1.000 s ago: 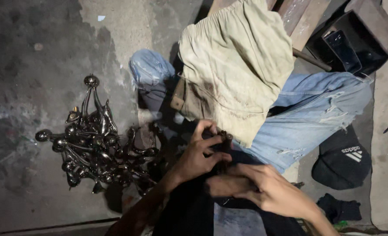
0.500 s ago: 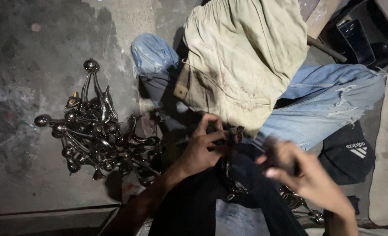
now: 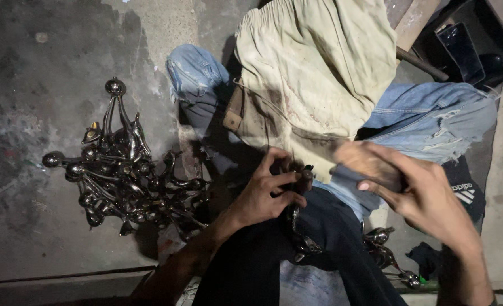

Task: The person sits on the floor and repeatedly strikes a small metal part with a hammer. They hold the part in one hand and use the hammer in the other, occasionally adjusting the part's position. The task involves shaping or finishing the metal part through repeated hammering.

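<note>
Stained concrete floor (image 3: 47,249), seen from above. At left, a heap of metal parts (image 3: 124,181): dark, glossy, ball-ended, with curved stems. At centre, the left hand (image 3: 265,192) pinches one such metal piece (image 3: 299,192) against the person's dark-trousered knee (image 3: 297,255). At right, the right hand (image 3: 416,192), lifted and blurred, closes on a brownish block (image 3: 365,161) (possibly an abrasive). Judged: polishing in hand; the next stroke needs the piece held firm. Cloth and jeans lie beyond.
</note>
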`<action>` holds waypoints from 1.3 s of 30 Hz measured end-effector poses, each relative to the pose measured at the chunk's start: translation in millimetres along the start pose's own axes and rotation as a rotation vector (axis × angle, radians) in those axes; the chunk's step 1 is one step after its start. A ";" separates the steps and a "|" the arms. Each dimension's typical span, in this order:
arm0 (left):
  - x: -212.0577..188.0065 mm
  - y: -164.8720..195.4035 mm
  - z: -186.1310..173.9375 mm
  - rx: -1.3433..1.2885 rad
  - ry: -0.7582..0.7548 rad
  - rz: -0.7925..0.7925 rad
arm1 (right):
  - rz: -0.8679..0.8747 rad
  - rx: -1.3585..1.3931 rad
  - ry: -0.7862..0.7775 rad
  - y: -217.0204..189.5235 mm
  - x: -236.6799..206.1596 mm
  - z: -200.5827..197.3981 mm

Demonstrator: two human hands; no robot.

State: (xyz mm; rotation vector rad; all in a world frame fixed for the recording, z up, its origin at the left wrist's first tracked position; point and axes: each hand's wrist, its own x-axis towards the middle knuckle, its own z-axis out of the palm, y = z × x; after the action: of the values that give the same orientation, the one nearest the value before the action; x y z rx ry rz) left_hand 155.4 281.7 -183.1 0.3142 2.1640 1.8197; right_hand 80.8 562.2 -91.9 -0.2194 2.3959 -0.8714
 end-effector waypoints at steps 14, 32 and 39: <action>2.2 -0.3 -3.2 -0.027 -0.020 -0.009 | -0.229 -0.334 0.074 4.0 16.8 -3.4; -1.2 -6.1 -2.2 -0.068 -0.041 -0.021 | -0.184 -0.535 -0.193 -28.1 12.6 -20.3; -0.6 -6.0 -1.1 -0.041 -0.019 -0.005 | -0.478 -0.251 0.095 -46.6 19.8 -22.6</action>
State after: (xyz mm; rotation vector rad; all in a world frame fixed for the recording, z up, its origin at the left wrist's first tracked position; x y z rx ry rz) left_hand 155.7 279.4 -188.8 0.3160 2.1101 1.8479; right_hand 49.8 531.7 -57.5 -0.8951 2.5833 -0.7904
